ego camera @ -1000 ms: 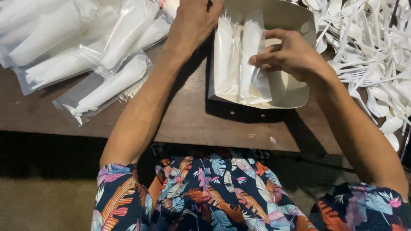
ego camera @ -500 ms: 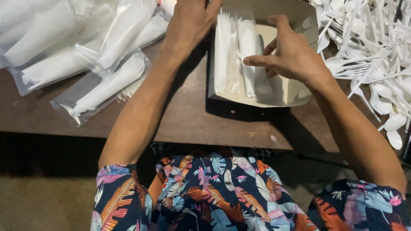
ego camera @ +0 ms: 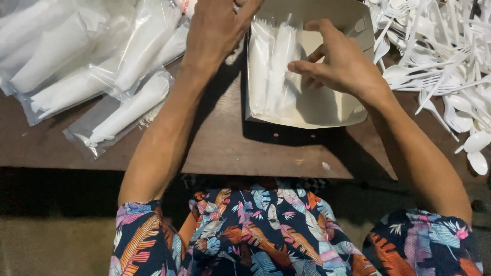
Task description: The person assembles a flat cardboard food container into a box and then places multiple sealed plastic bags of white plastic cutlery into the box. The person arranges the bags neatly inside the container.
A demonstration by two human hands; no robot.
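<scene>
Two hands (ego camera: 217, 30), one paper tray (ego camera: 327, 107)

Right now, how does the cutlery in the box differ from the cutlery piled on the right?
The cutlery in the box is sealed in clear bags and lined up side by side; the pile on the right is loose, unwrapped and tangled on the table. Both are white plastic.

Left hand (ego camera: 217, 30) reaches forward flat; right hand (ego camera: 340, 64) hovers, fingers curled.

Single head-worn camera, looking steeply down at close range onto the brown surface (ego camera: 215, 148), forearms entering from 6 o'clock toward 12, the wearer's patterned lap at the lower edge; no second view to compare.
</scene>
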